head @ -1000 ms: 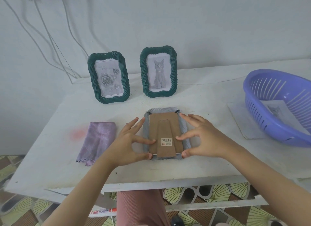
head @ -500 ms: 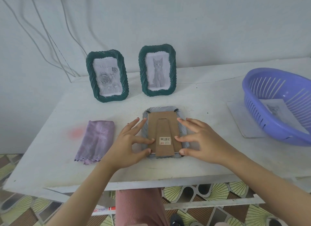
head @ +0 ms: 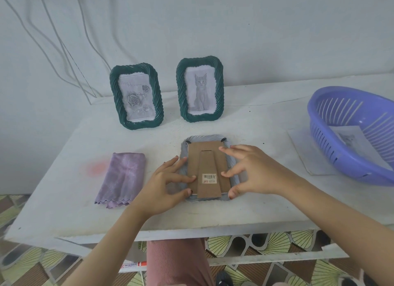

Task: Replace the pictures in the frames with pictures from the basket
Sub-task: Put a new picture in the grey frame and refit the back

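Observation:
A grey-rimmed picture frame [head: 207, 157] lies face down near the table's front edge, its brown cardboard back and folded stand facing up. My left hand [head: 164, 185] rests on its left side, one fingertip on the cardboard by the barcode sticker and the thumb at the lower left corner. My right hand [head: 253, 175] rests on its right side, fingers spread, thumb at the lower right corner. Two green frames stand at the back: one with a rose picture [head: 136, 97], one with a cat picture [head: 200, 89]. A purple basket [head: 341, 157] at the right holds a picture [head: 349, 137].
A folded purple cloth [head: 123, 177] lies left of the face-down frame. A white sheet [head: 302, 149] sticks out from under the basket. The white table [head: 255, 211] ends just in front of my hands. Cables hang on the wall at the back left.
Both hands stay on the face-down frame. Their fingertips have shifted slightly on the cardboard back, and the frame has not moved.

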A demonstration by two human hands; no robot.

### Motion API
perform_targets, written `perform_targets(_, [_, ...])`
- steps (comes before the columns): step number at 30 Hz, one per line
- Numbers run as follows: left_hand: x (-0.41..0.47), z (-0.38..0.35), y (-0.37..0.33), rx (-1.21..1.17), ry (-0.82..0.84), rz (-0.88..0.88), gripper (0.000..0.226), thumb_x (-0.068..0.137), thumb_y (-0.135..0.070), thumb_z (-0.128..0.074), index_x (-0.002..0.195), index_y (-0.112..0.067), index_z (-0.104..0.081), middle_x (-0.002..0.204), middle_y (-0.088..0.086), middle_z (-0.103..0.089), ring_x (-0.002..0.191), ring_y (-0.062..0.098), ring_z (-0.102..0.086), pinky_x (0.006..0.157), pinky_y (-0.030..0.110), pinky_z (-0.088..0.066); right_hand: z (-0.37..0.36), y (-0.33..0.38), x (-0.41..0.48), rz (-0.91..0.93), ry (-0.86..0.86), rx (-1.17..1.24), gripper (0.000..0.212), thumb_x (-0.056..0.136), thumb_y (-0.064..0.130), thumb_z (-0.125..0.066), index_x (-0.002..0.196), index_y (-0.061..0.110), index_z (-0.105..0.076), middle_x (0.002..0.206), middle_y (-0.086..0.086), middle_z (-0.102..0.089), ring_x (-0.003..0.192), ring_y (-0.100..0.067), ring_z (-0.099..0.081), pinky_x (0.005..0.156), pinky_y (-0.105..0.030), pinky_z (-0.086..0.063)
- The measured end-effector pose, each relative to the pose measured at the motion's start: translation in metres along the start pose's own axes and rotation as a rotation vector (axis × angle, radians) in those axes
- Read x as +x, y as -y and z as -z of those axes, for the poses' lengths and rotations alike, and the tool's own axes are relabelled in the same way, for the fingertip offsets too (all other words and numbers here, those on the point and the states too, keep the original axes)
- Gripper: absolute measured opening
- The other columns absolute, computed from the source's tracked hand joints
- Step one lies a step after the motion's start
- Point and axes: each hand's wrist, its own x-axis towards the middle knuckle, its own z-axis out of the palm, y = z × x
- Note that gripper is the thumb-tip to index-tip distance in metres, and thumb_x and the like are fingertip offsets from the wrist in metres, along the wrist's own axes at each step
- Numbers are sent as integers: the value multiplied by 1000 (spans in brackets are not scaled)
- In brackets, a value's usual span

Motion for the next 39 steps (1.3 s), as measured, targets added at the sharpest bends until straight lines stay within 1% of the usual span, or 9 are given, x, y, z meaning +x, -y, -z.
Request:
perform_targets(4, [-1, -2, 0, -38, -8, 2, 36, 67, -54, -58, 100, -65, -54, 143, -15, -33, 139, 3, -19, 117, 36, -15, 0, 0, -4, 131, -36, -135, 55, 67, 66, -63, 110, 31, -68, 154, 8, -20, 139, -13, -19, 108, -26, -12])
perform_targets(8, [0, -1, -1, -59, 1, 5, 36, 66, -54, -58, 100, -66, -54, 145, -12, -33, 140, 4, -19, 118, 36, -10, -8, -1, -8, 262, -98, -298, 49, 78, 60, -51, 100, 21, -73, 146, -3, -41, 129, -16, -32, 106, -25, -21])
perform_targets(16, [-2, -2, -2, -65, -10, 16, 36, 67, -54, -58, 103, -60, -57, 146, -11, -33, 139, 1, -19, 115, 26, -5, -28, 0, -18, 217, -217, -210, 39, 88, 42, -46, 103, 15, -71, 145, -4, -41, 128, -16, -38, 104, -32, -32])
perform_targets(22, [-2, 0, -8, -74, -21, 46, 37, 65, -54, -58, 102, -58, -58, 145, -10, -35, 138, 2, -21, 115, 25, -5, -37, 3, -26, -145, -202, 285, 32, 92, 41, -48, 124, 39, -53, 149, 9, -22, 140, -3, -10, 110, -24, -11])
perform_targets(27, [2, -1, -18, -12, -105, 85, 26, 70, -54, -54, 86, -43, -71, 138, -5, -48, 134, 9, -33, 112, 32, -23, -30, 21, -24, -281, -291, 750, 36, 96, 36, -37, 131, 41, -38, 138, 17, -40, 133, 4, -29, 106, -14, -23])
perform_targets(30, [10, -2, -32, 108, -168, 78, 22, 77, -41, -56, 80, -26, -72, 128, 0, -57, 122, 14, -44, 97, 23, -32, -23, 24, -19, -396, -387, 988, 40, 99, 34, -27, 137, 28, -38, 134, 3, -50, 120, 0, -43, 90, 6, -24])
perform_targets(32, [15, -5, -47, 157, -197, 74, 20, 83, -36, -58, 90, -20, -68, 117, 1, -63, 113, 17, -50, 83, 17, -31, -18, 24, -16, -414, -447, 1146, 41, 101, 33, -22, 136, 25, -40, 124, -5, -59, 121, -6, -46, 107, -10, -24])
perform_targets(34, [21, -9, -63, 198, -225, 100, 36, 84, -43, -55, 106, -16, -63, 106, 3, -65, 102, 21, -55, 76, 22, -36, -13, 25, -14, -400, -487, 1296, 43, 100, 37, -20, 134, 25, -42, 117, -6, -64, 124, -13, -48, 110, -31, -30])
perform_targets(39, [32, -10, -113, 379, -249, 235, 65, 75, -75, -41, 101, -17, -49, 81, -2, -56, 77, 21, -53, 63, 30, -35, 0, 33, -12, -303, -481, 1428, 51, 98, 45, -16, 134, 23, -43, 112, -8, -69, 118, -18, -55, 108, -39, -31])
